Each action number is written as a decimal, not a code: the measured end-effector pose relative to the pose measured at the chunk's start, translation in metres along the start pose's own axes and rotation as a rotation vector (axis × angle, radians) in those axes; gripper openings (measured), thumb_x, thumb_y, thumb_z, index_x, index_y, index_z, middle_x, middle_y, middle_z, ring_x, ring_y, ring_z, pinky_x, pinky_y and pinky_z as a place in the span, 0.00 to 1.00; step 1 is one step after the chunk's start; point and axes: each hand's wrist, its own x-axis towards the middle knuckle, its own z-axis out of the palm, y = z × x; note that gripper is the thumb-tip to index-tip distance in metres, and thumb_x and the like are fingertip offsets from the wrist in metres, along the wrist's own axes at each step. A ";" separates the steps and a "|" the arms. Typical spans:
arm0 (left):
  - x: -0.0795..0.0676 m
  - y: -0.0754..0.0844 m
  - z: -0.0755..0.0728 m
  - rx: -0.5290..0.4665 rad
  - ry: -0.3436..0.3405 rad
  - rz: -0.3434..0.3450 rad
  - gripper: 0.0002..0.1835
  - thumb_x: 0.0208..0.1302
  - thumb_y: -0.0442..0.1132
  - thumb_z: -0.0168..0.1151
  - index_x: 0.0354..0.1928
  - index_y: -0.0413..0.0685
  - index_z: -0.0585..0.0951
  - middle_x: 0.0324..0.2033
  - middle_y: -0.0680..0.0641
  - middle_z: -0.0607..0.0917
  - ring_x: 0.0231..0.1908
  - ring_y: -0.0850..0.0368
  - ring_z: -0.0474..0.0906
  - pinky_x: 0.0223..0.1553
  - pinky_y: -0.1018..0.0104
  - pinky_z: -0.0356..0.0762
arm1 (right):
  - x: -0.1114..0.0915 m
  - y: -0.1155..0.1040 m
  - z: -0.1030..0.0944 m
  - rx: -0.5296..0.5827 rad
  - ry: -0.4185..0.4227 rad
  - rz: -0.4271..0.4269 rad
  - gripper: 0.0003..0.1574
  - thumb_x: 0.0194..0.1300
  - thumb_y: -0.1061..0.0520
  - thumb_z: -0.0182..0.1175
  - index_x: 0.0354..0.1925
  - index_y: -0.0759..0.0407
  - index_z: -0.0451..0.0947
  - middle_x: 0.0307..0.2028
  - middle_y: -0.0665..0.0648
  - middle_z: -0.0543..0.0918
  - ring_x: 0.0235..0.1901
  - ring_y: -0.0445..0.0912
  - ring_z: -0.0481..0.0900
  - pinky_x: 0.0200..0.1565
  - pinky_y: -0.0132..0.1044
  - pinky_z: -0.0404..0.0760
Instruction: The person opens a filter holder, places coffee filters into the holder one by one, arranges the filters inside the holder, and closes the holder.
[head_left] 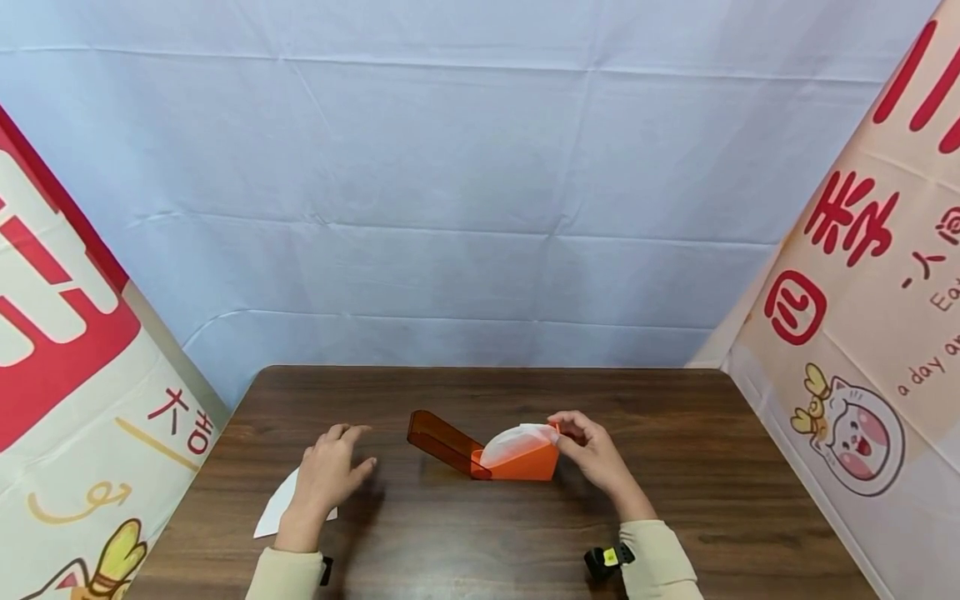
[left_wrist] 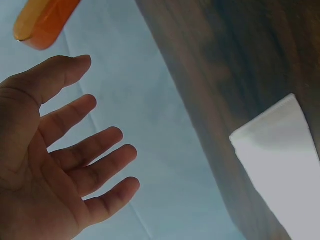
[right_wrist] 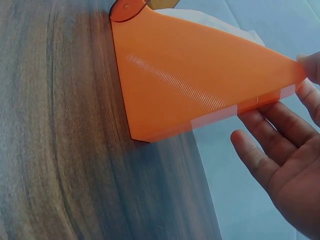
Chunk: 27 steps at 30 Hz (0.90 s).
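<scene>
An orange wedge-shaped filter box stands on the table, its see-through brown lid swung out to the left. White paper coffee filters stick up out of it. My right hand pinches the box's upper right corner; in the right wrist view, thumb and fingertips meet its edge. My left hand hovers left of the lid with fingers spread and nothing in them, as the left wrist view shows at the palm. Partly hidden beneath that hand, a single white paper filter lies flat on the table.
The dark wooden table ends at a pale blue cloth backdrop. Printed cloths with red characters hang at the left and right. A black strap device sits at my right wrist.
</scene>
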 end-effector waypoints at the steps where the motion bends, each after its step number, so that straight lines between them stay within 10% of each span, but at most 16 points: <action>1: -0.001 -0.002 0.000 -0.006 -0.005 -0.009 0.26 0.50 0.44 0.71 0.52 0.46 0.79 0.48 0.34 0.76 0.44 0.36 0.74 0.38 0.39 0.71 | 0.000 0.000 0.000 -0.001 0.001 0.001 0.14 0.62 0.67 0.58 0.47 0.67 0.74 0.38 0.64 0.81 0.33 0.45 0.76 0.33 0.33 0.76; 27: -0.021 -0.056 0.014 -0.083 -0.177 -0.211 0.29 0.50 0.43 0.70 0.54 0.37 0.76 0.47 0.29 0.73 0.43 0.29 0.72 0.32 0.37 0.71 | 0.000 0.001 0.000 -0.006 0.004 -0.007 0.14 0.62 0.67 0.58 0.47 0.72 0.74 0.39 0.66 0.80 0.33 0.47 0.76 0.33 0.34 0.76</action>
